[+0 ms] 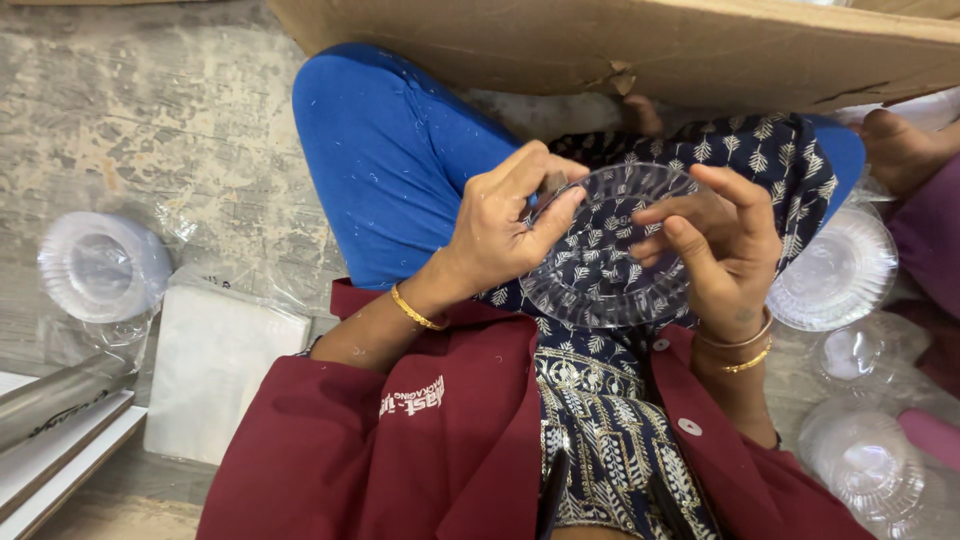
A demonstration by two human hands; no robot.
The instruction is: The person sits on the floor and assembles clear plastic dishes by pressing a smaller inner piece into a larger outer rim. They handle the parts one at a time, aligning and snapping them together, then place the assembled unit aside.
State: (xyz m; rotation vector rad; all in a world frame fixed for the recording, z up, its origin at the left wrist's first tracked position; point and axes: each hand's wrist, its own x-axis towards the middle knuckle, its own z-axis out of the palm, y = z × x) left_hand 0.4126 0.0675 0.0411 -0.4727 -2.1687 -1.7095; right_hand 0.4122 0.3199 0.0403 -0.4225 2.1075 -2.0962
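A clear plate (610,250) lies tilted between both hands. The left hand (500,225) pinches its left rim; the right hand (725,245) clasps the right rim.

Two hands, left hand (500,225) and right hand (725,250), both gripping one clear plastic plate (600,270) between them. Four stacks of clear plates around the grip: one bagged stack (103,267) far left of it, one stack (835,270) just right of it, two more stacks (870,352) (865,462) lower right. One white napkin pack (215,365) lower left of the grip. One cardboard box (650,45) above it. Bangles: one on the left wrist (415,310), two on the right wrist (745,350). One bare foot (900,145) upper right.
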